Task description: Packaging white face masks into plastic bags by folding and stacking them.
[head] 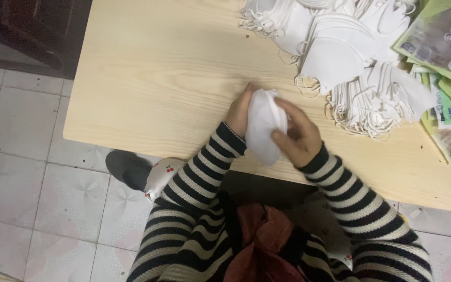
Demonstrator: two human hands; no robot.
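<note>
Honestly, both hands, left hand (240, 112) and right hand (299, 137), pinch 1 white mask (263, 128); I'd press its fold flat, pile of masks (356, 62) beyond the right grip.

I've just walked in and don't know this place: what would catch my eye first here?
First, the white mask held between the left hand and right hand, over the near edge of the pale wooden table. Next, the big heap of white masks at the table's far right, with green packets beside it. The striped sleeves stand out too.
</note>
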